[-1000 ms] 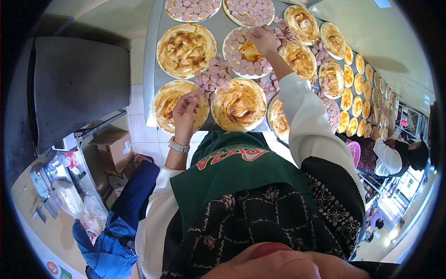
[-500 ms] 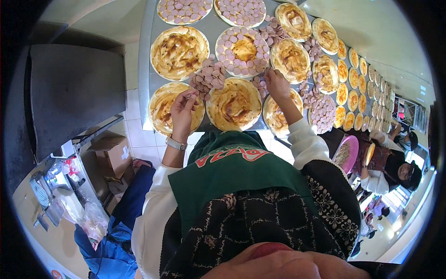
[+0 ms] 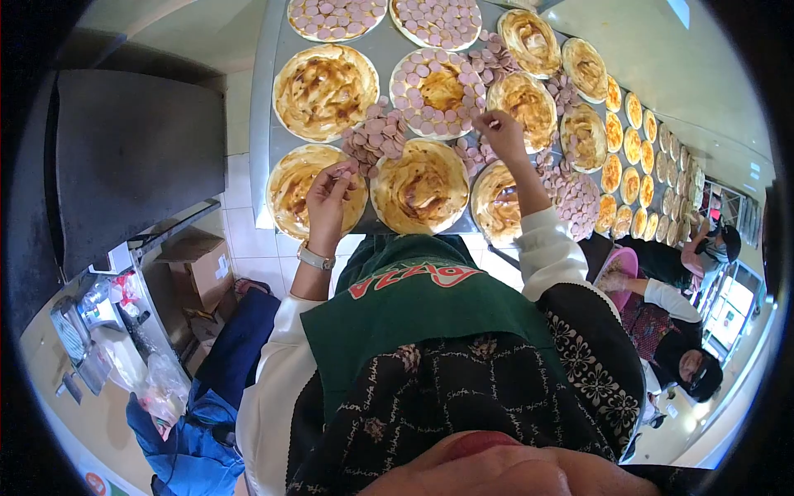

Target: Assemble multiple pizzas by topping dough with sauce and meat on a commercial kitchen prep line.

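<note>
The right hand (image 3: 500, 132), fingers curled around something pale and too small to make out, hung beside the near-right rim of a partly covered round (image 3: 441, 91), a dough base ringed with pink slices around a bare, sauce-brushed middle. That round lay on the grey worktop (image 3: 275, 37), in the second row from its near edge. The left hand (image 3: 328, 197), thumb and fingers pinched on a few pink slices, was held over the corner round (image 3: 284, 192) at the worktop's near-left corner. Between the hands, a heap of pink slices (image 3: 376, 138) sat among the rounds, just beyond a sauce-brushed round (image 3: 419, 186) at the near edge. Two covered rounds (image 3: 436, 22) lay farther from that edge, near the left side. Smaller rounds (image 3: 632, 145), sauced orange, stretched in rows toward the worktop's right end. Off the near edge to the right, a co-worker's hand (image 3: 612, 281) dipped into a pink tub (image 3: 626, 263). Beyond the worktop's left edge stood a dark cabinet (image 3: 136, 165) and, below it, a cardboard box (image 3: 198, 277). A green apron (image 3: 430, 302) covered the worker's front at the near edge.
</note>
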`<move>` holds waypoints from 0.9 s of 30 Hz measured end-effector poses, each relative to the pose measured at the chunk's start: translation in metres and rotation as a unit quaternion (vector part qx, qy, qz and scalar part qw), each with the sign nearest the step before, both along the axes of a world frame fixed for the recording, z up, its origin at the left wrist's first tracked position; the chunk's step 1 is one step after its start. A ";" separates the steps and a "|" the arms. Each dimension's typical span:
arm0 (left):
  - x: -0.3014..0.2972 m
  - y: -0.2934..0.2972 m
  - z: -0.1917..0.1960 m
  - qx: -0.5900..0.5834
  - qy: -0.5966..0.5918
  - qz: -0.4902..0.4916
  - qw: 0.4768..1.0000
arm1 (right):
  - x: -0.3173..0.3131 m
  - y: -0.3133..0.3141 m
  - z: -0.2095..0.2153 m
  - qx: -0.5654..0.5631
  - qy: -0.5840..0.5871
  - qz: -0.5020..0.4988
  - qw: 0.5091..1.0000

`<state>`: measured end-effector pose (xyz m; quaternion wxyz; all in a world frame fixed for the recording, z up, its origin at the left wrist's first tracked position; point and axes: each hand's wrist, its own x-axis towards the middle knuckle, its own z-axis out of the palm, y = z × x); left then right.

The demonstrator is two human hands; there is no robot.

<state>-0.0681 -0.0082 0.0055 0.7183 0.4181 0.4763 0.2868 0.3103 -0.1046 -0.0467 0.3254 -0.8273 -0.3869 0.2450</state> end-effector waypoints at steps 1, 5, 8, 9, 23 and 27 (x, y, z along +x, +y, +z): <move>-0.004 0.000 0.000 0.003 0.007 0.009 1.000 | -0.002 0.018 0.009 -0.001 0.003 0.006 1.000; -0.010 0.000 0.000 0.009 0.010 0.027 1.000 | 0.013 0.083 0.022 0.041 0.052 0.017 0.998; -0.005 0.002 -0.004 0.016 -0.005 0.020 1.000 | 0.046 0.121 -0.004 0.069 0.044 0.041 0.996; -0.008 0.001 -0.003 0.015 -0.001 0.027 1.000 | 0.039 0.132 -0.006 0.097 0.040 0.065 0.992; -0.012 0.001 -0.002 0.010 0.009 0.046 0.999 | 0.061 0.133 -0.030 0.044 0.031 0.001 0.999; -0.011 0.001 -0.005 0.006 0.010 0.040 0.999 | 0.041 0.124 -0.024 0.024 -0.124 0.040 0.991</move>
